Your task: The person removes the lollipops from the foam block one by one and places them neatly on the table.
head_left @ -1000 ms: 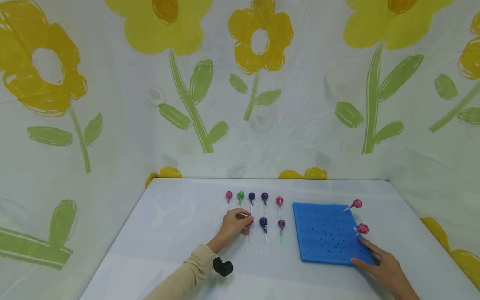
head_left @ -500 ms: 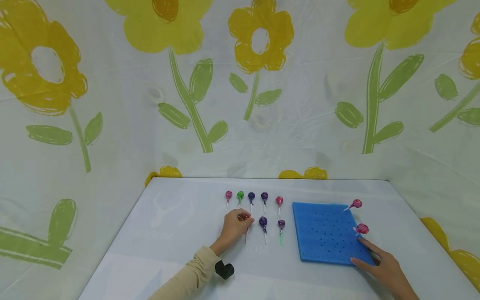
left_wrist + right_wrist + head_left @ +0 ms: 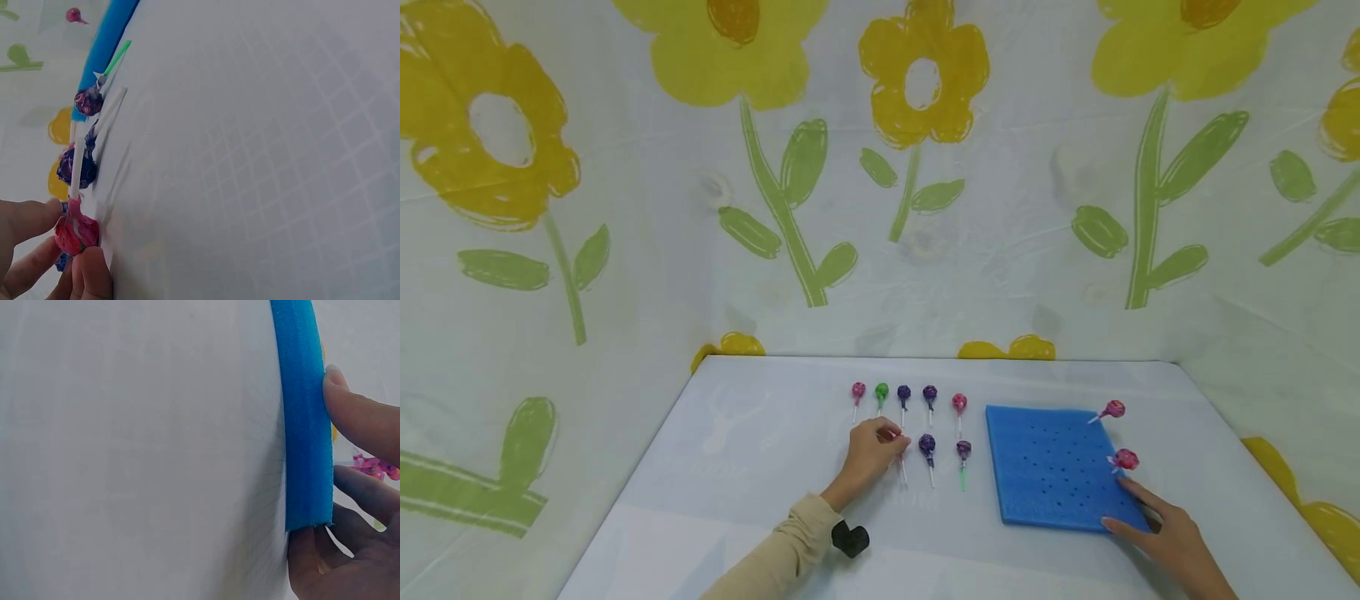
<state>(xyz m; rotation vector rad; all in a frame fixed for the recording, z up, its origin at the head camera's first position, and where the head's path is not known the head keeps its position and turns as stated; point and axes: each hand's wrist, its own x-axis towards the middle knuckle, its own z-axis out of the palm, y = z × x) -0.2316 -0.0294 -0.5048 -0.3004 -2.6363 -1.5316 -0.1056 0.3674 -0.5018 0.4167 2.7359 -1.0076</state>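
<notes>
In the head view my left hand (image 3: 870, 454) pinches a red-pink lollipop by its wrapped head. Its white stick (image 3: 903, 471) points toward me, and the left wrist view shows the wrapped lollipop (image 3: 77, 232) between thumb and fingers. My right hand (image 3: 1172, 533) rests on the near right corner of a blue foam board (image 3: 1045, 467) with many small holes. Seen from the right wrist, the thumb (image 3: 356, 415) lies on the board's top and other fingers touch its side. Two pink lollipops, one far (image 3: 1114, 409) and one nearer (image 3: 1125, 459), stick out along the board's right side.
A back row holds a pink (image 3: 858, 390), a green (image 3: 882, 391), two purple and another pink lollipop (image 3: 959, 402). Right of my left hand lie a purple lollipop (image 3: 927, 447) and one with a green stick (image 3: 963, 451). The white table (image 3: 715, 450) meets flower-printed cloth behind.
My left hand has turned slightly and the lollipop's stick has swung a little in its grip. The right hand and the board have stayed in place.
</notes>
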